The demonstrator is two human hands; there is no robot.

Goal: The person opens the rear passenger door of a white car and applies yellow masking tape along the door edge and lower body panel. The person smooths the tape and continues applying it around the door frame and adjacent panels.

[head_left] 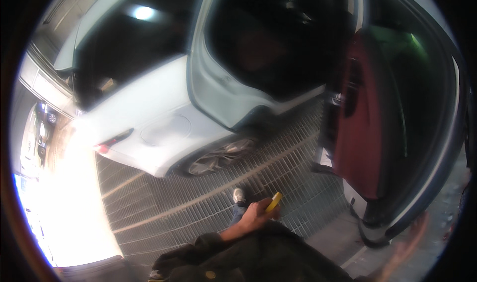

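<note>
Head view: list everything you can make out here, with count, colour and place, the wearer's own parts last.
Car: one, white, upper left to centre
Open door: one, dark red inner panel, right side
Wheel: one, grey spokes with dark tyre, under the car's near side
Tail light: one, red, car's left end in the picture
Slatted floor: one, grey, below the car
Distant vehicle: at least one, pale, far left; exact count unclear
Yellow object: one, yellow, in the left hand; kind unclear
Shoe: one, pale, beyond the left hand
Jacket: one, dark, bottom centre
Left hand: one, bare, lower centre
Right hand: one, bare, blurred, near the door's lower edge; contact unclear
</note>
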